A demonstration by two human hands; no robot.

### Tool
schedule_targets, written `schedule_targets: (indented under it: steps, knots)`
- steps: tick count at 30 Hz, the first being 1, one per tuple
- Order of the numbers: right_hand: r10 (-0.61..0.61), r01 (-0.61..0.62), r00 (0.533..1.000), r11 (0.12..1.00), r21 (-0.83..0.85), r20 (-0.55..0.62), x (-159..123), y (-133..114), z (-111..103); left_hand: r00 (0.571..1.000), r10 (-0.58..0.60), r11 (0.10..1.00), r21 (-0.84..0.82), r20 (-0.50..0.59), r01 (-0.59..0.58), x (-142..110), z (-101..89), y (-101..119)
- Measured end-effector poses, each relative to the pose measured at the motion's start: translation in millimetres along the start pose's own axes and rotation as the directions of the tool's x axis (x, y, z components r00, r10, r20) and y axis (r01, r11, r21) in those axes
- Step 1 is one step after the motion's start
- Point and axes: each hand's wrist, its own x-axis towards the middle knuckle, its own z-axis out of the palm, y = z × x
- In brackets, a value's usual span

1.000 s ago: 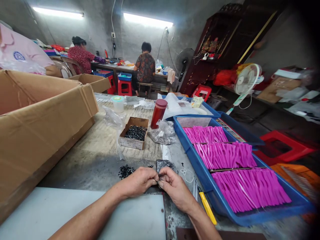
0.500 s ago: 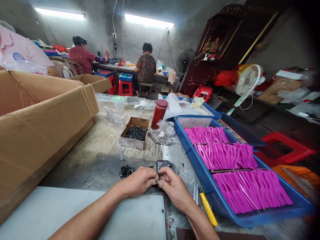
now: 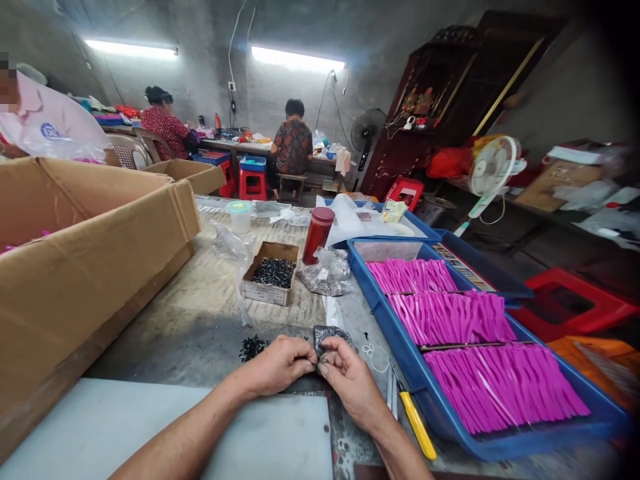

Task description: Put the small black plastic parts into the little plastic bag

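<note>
My left hand [image 3: 283, 364] and my right hand [image 3: 349, 377] meet fingertip to fingertip above the near part of the worktable. Both are closed in a pinch, and whatever lies between the fingers is too small to make out. A small pile of black pieces [image 3: 253, 347] lies just beyond my left hand. Partly hidden behind my right fingers is a clear bag of dark small parts [image 3: 331, 335]. Under my forearms a pale white board [image 3: 270, 433] covers the table's near edge. To the right of my right hand lie a looped white string [image 3: 376, 357] and a yellow-handled tool [image 3: 417, 427].
A blue tray [image 3: 480, 448] with rows of magenta strips stands on the right. Ahead are a small carton of black pieces [image 3: 267, 293], a red canister [image 3: 318, 235] and a bag of metal bits [image 3: 325, 275]. A large cardboard box [image 3: 100, 260] bounds the left. Several people sit beyond.
The view has tilted slightly, so the scene sits a little lower. My hands stay together, with the right fingertips drawn slightly away from the left.
</note>
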Motion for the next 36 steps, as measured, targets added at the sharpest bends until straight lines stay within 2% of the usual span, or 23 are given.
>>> schedule_targets:
  steps: [6,13,19,23,25,28,31,34,36]
  knots:
    - [-0.008,0.008,1.0,1.0,0.016,0.017,0.3,-3.6,1.9,1.0,-0.007,1.0,-0.011,0.01,0.007,0.3,0.5,1.7]
    - [-0.008,0.008,1.0,0.999,-0.051,0.005,0.6,-4.8,1.8,1.0,-0.006,1.0,-0.012,0.003,0.006,0.0,2.6,-2.3]
    - [-0.014,0.01,0.999,0.996,-0.091,-0.043,1.3,-3.6,1.3,1.0,-0.025,0.999,-0.024,-0.005,0.025,0.7,1.0,1.5]
    - [-0.055,0.04,0.989,0.994,-0.106,-0.138,0.8,-5.2,-12.2,0.992,-0.097,0.994,-0.049,-0.084,0.094,-0.1,-9.6,5.7]
    - [-0.079,0.039,0.982,0.974,-0.222,-0.172,0.0,-6.1,-21.4,0.97,-0.161,0.986,-0.073,-0.183,0.15,-0.2,-20.2,5.7]
    - [-0.134,0.054,0.98,0.889,-0.455,-0.145,-0.5,-8.1,-31.3,0.909,-0.222,0.974,-0.117,-0.353,0.192,3.2,-43.0,1.6]
    - [-0.163,0.077,0.983,0.768,-0.636,-0.078,2.1,-10.7,-32.2,0.858,-0.253,0.966,-0.067,-0.447,0.25,13.5,-70.9,-7.3]
    - [-0.094,0.031,0.995,0.542,-0.84,-0.023,7.8,-12.7,-26.9,0.807,-0.264,0.894,0.181,-0.528,0.411,29.5,-98.0,-19.2]
    - [-0.034,0.002,0.999,0.407,-0.914,-0.013,11.7,-13.2,-22.8,0.799,-0.264,0.864,0.236,-0.54,0.445,40.0,-111.8,-26.4]
